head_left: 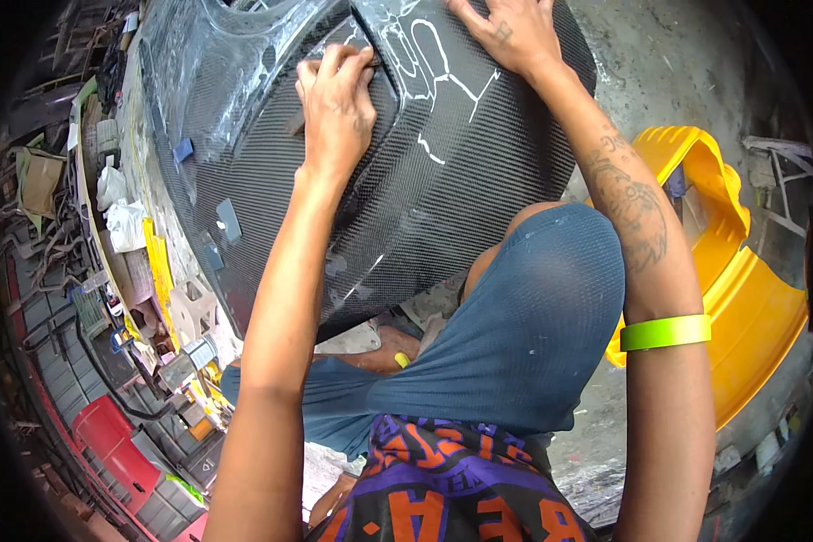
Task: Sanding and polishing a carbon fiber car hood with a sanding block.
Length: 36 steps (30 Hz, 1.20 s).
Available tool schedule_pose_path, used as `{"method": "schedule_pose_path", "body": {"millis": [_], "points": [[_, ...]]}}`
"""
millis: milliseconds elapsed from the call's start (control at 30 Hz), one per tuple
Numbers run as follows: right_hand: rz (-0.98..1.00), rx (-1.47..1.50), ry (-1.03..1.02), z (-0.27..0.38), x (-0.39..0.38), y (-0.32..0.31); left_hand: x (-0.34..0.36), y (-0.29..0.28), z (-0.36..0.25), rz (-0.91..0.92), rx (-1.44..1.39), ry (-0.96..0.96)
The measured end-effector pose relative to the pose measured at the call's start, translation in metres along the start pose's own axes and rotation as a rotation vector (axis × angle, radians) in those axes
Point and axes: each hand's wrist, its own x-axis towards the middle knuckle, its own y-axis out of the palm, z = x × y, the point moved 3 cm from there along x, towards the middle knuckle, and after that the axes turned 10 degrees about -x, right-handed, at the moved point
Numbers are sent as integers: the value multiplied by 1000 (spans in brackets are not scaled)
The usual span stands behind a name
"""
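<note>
A large black carbon-fibre panel, shaped like a vehicle body part, lies before me. Whitish wet-looking residue streaks its far left, and thin white lines run over its upper middle. My left hand is closed, fingers curled down beside a raised dark ridge on the panel. A small dark edge shows by the fingertips, but the hand hides what it holds. Farther right, my right hand lies spread on the panel's far part, its fingertips cut off by the picture's upper edge. Small blue-grey sheets lie on the panel's left side.
To the right, yellow molded panels rest on the concrete floor. At left are a grey hollow block, white plastic bags, a red panel and much clutter. My bent knee is close to the panel's near edge.
</note>
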Motion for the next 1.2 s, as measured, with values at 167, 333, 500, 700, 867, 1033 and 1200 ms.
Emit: {"method": "schedule_pose_path", "body": {"millis": [167,333,500,700,867,1033,1200], "points": [[27,14,4,-1,-2,0,10,-2,6,-108,41,143],[12,53,7,-1,0,-1,2,2,0,-20,37,17],[29,18,6,1,-2,-3,10,-3,3,-151,37,150],[18,12,5,1,-1,-2,5,-6,0,-35,26,103],[29,17,7,0,-1,-2,3,-5,1,-88,56,103],[42,-4,3,0,0,-2,4,-8,2,-64,21,92],[49,5,5,-1,0,-2,-4,-5,-3,-21,91,35]]}}
